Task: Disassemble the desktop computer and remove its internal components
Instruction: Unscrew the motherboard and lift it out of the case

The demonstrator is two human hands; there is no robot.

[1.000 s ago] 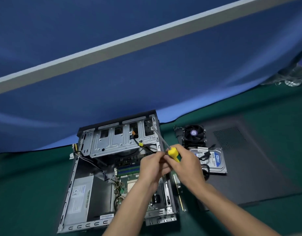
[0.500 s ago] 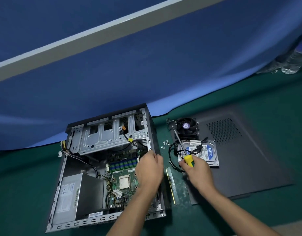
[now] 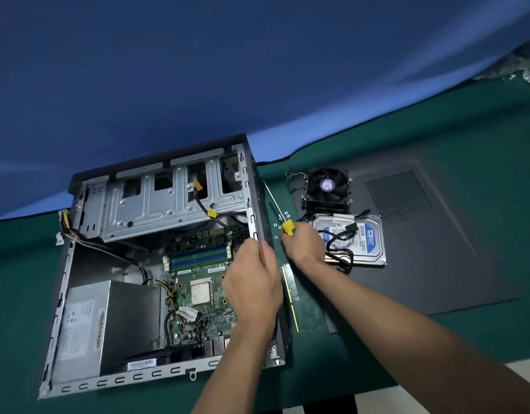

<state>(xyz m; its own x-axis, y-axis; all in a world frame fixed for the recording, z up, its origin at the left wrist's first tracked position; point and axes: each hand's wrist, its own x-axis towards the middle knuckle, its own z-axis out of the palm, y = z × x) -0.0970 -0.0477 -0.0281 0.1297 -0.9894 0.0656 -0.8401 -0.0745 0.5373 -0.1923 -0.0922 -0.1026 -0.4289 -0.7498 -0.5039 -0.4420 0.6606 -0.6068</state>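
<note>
The open computer case (image 3: 156,376) lies on its side on the green table. Inside it are the motherboard (image 3: 216,318), a grey power supply (image 3: 87,327) and a metal drive cage (image 3: 168,210). My left hand (image 3: 254,282) is closed on the top edge of the case's right wall, thumb outside and fingers inside. Just right of the case, my right hand (image 3: 302,246) holds a yellow-and-green-handled screwdriver (image 3: 288,228). Its shaft points up and left over several loose screws (image 3: 283,218) on the table.
A memory stick (image 3: 290,291) lies on the table beside the case. A cooler fan (image 3: 326,186) and a hard drive (image 3: 368,237) with cables sit on the removed dark side panel (image 3: 437,249). A blue curtain hangs behind the table. Something blurred and clear (image 3: 526,73) sits far right.
My hands have parted. The right hand carried the screwdriver out of the case to the loose screws on the table, and the left hand settled on the case's right wall.
</note>
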